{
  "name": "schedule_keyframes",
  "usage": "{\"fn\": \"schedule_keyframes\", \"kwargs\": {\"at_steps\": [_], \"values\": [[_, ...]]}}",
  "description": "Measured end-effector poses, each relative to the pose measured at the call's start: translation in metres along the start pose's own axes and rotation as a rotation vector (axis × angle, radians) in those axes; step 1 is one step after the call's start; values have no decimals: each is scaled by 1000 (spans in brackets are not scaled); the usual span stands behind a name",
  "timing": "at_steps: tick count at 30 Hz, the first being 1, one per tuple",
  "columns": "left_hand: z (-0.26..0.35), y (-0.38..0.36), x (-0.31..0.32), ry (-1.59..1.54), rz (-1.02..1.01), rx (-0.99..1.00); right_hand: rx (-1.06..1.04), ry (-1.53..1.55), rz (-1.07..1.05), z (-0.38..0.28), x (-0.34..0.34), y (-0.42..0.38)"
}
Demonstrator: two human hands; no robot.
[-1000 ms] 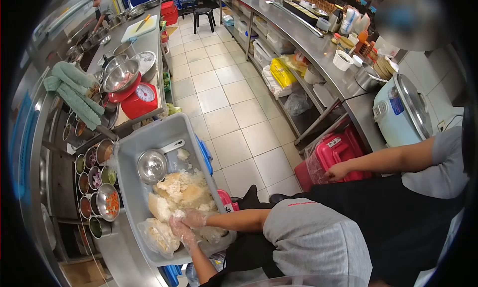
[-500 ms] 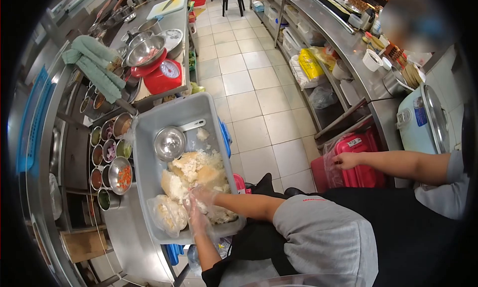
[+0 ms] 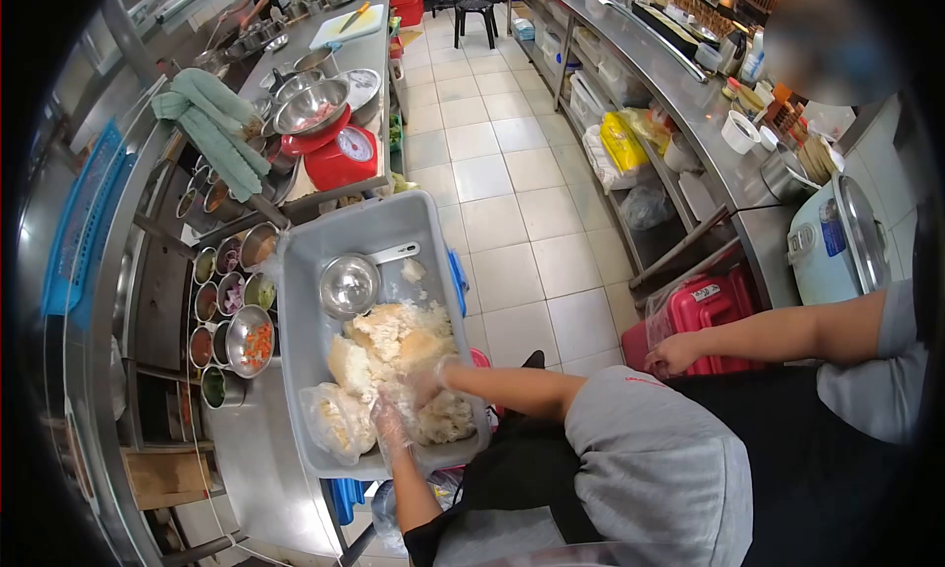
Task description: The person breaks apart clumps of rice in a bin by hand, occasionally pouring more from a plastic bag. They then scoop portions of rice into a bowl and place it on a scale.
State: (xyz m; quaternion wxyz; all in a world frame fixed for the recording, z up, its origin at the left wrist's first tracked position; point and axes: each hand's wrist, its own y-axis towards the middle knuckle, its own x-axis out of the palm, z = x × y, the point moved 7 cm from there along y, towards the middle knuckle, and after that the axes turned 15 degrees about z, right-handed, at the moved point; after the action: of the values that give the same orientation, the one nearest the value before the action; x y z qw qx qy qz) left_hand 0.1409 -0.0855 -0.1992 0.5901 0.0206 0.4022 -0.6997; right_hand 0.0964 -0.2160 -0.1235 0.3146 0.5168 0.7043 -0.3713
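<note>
A grey plastic tub (image 3: 301, 272) holds a broken mound of cooked white rice (image 3: 389, 341). My left hand (image 3: 391, 421), in a clear plastic glove, has its fingers stretched out against the rice, beside a plastic bag of rice (image 3: 337, 421) in the tub's near left corner. My right hand (image 3: 429, 380), also gloved, is over the right side of the mound, its fingers smeared by motion. A loose, darker clump of rice (image 3: 445, 419) lies below it. Farther back in the tub rests a steel scoop (image 3: 348, 285) with a pale handle.
Steel cups of chopped vegetables (image 3: 232, 293) and a bowl of diced carrot (image 3: 250, 341) stand left of the tub. Behind is a red scale (image 3: 340, 158). At right, another person's hand (image 3: 675, 352) is by a red cooler box (image 3: 704, 311), near a rice cooker (image 3: 837, 237).
My right hand has moved right, away from my left hand, across the rice. The other person's hand has lowered slightly. The view has shifted a little.
</note>
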Motion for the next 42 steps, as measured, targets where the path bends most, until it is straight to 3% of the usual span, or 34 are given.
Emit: {"fn": "schedule_keyframes", "kwargs": {"at_steps": [1, 2, 3, 4, 5, 6, 7, 8, 10, 11, 13, 14, 16, 18, 19, 20, 21, 22, 23, 24, 26, 27, 29, 30, 32, 33, 35, 36, 38, 39, 41, 42], "values": [[-3, -1, 1, -8, 2, 5, 21, 185, 67, 9, -15, -2], [6, -6, 1, -45, 51, 211, 40, 368, 130, 21, -32, -3], [15, -18, 0, -80, 101, 416, 238, 483, 120, 29, -62, -13], [21, -35, 3, -167, 20, 350, 438, 595, 112, 35, -93, -23], [11, -31, 3, -175, 22, 354, 224, 625, 207, 60, -98, -2], [1, -22, 2, -55, 117, 563, 7, 646, 302, 94, -96, 20], [-7, -17, 2, 69, 214, 771, 60, 1052, 376, 124, -105, 30], [-21, -3, 4, 61, 216, 783, 111, 1460, 447, 146, -121, 34], [-48, 24, 5, 160, 190, 599, 213, 1977, 435, 146, -168, 25], [-36, 11, 0, 161, 187, 610, 205, 1976, 447, 136, -186, 21], [1, -35, -20, 62, 176, 463, 319, 1886, 783, 137, -216, 15], [-6, -25, -16, 64, 164, 479, 233, 1661, 750, 146, -218, 26], [-13, -11, -16, 37, 301, 681, 135, 1707, 544, 142, -207, 38], [-10, -12, -11, 12, 271, 653, -533, 649, 1044, 111, -197, 14], [-6, -13, -10, -11, 264, 604, 51, 538, 563, 114, -164, 31], [1, -11, 0, 192, 226, 608, -217, 78, 727, 104, -134, 42], [-4, -13, 9, 189, 219, 616, 398, 190, 390, 73, -130, -4], [-15, -18, 26, 462, 294, 795, 445, -7, 256, 76, -87, 2], [-28, -19, 42, 740, 369, 966, 452, -16, 133, 74, -42, 5], [-46, -6, 51, 735, 368, 972, 296, -144, -2, 40, -27, -5], [-84, 20, 73, 414, 92, 711, 450, -362, 339, 43, 25, 6], [-84, 19, 76, 414, 88, 706, 451, -362, 333, 39, 12, -2], [-94, 19, 75, -76, -130, 362, 276, -481, 27, -2, -9, -26], [-90, 18, 77, -325, -228, 188, 270, -481, 25, -18, -15, -38], [-74, 11, 85, -829, -416, -166, 447, -282, 300, -29, -38, -58], [-54, -6, 75, -835, -412, -166, 441, -285, 298, -24, -14, -51], [-20, -52, 51, -825, -457, -233, 409, -52, 605, -8, 37, -33], [-22, -47, 49, -828, -450, -236, 404, -49, 600, -7, 36, -32], [-30, -35, 30, -210, -291, 213, 188, 74, 441, -22, 49, -24], [-37, -29, 29, -208, -285, 202, 185, 81, 431, -16, 48, -16], [-47, -16, 29, -295, -226, 142, 306, 549, 102, 0, 70, 9], [-47, -17, 29, -297, -221, 140, 301, 549, 97, -4, 73, 9]]}}
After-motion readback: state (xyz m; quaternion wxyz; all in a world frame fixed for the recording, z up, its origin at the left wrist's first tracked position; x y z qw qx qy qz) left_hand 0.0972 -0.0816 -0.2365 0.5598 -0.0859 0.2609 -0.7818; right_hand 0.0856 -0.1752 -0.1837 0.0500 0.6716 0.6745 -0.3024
